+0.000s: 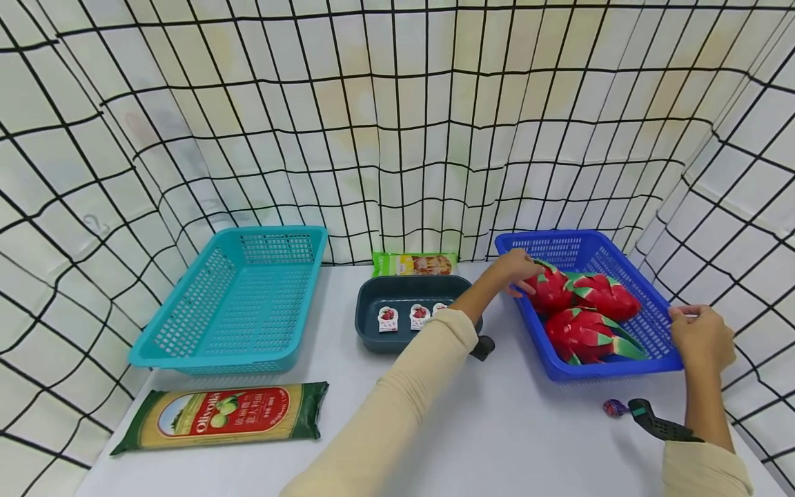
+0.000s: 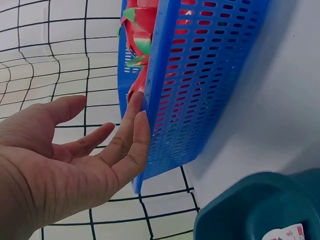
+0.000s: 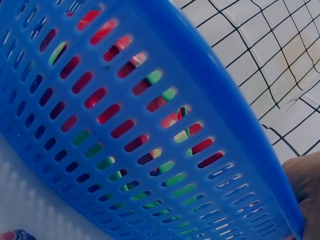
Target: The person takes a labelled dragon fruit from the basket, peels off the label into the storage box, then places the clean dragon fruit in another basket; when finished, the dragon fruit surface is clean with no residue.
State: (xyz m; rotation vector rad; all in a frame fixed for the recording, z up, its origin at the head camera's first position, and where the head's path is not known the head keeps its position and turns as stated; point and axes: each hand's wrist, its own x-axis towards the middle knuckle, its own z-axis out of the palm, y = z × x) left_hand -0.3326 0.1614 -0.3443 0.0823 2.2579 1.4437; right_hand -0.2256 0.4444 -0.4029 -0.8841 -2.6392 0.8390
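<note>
Three red dragon fruits with green-tipped scales (image 1: 599, 295) lie in a blue perforated basket (image 1: 562, 373) at the right. My left hand (image 1: 514, 269) reaches to the basket's left rim, beside the nearest fruit. In the left wrist view, two fingertips of the left hand (image 2: 75, 155) touch the rim from outside, thumb spread apart. On the opposite side, my right hand (image 1: 704, 338) grips the basket's right rim near its front corner. The right wrist view is mostly filled by the basket's slotted wall (image 3: 125, 125), with only part of the right hand (image 3: 305, 185) showing.
A teal basket (image 1: 263, 304) stands at the left, with a pasta packet (image 1: 223, 417) before it. A dark tray (image 1: 373, 342) with dragon-fruit stickers sits mid-table, a green snack packet (image 1: 416, 264) behind it. A wrapped lollipop (image 1: 615, 408) lies near the right wrist. Black-grid netting surrounds the table.
</note>
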